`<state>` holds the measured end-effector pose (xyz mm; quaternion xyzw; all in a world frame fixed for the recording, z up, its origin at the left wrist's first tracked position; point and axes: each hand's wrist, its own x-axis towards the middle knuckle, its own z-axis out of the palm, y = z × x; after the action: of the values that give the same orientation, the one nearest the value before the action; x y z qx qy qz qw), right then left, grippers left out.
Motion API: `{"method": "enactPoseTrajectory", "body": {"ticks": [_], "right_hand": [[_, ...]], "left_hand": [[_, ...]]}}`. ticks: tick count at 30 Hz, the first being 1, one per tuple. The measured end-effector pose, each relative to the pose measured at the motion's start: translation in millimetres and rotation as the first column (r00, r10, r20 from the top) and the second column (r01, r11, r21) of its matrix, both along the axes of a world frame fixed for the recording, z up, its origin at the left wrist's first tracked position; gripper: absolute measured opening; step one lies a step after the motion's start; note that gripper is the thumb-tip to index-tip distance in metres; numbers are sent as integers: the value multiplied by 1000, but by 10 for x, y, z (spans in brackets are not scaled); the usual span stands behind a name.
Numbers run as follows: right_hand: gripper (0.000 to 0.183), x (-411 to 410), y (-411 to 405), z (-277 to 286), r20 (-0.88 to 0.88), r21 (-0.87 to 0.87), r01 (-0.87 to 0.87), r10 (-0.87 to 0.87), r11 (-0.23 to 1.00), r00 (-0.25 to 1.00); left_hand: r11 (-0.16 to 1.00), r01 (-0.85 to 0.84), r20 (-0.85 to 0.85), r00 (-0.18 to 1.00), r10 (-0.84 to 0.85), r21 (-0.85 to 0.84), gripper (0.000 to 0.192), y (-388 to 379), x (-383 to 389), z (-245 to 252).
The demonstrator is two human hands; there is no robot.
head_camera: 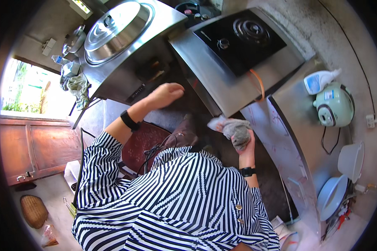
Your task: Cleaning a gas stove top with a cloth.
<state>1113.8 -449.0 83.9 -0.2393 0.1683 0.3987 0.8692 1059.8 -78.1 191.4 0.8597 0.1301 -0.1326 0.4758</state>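
My left hand (167, 95) is held out in the air in front of the steel counter, loosely bent, with nothing visible in it. My right hand (250, 141) grips a bunched grey cloth (237, 131) near the front corner of the stove's steel top (227, 105). A pale, translucent piece with orange marks (218, 124) sticks out beside the cloth; whether it is a separate thing, I cannot tell. Beyond is a black cooktop (216, 47) with a round burner (251, 29) and a knob (223, 43). An orange hose or band (259, 83) loops over the stove's edge.
A large lidded steel pan (116, 33) sits in the counter (163, 15) at upper left, with rags (78, 89) at its edge. To the right, a counter (297, 125) bears a green rice cooker (333, 106), a white bottle (320, 81) and basins (332, 197). A dark-red seat (141, 141) is close below.
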Motion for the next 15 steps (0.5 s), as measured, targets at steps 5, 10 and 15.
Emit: {"method": "enactPoseTrajectory", "body": {"ticks": [5, 10, 15], "right_hand": [[39, 166, 60, -383, -33, -282, 156, -172, 947, 985], [33, 493, 235, -498, -76, -348, 223, -265, 910, 961], [29, 648, 550, -462, -82, -553, 341, -457, 760, 886]], "left_hand": [[923, -310, 129, 949, 287, 228, 36, 801, 484, -303], [882, -321, 298, 929, 220, 347, 38, 1512, 1376, -1081], [889, -245, 74, 969, 235, 386, 48, 2005, 2194, -1735]]}}
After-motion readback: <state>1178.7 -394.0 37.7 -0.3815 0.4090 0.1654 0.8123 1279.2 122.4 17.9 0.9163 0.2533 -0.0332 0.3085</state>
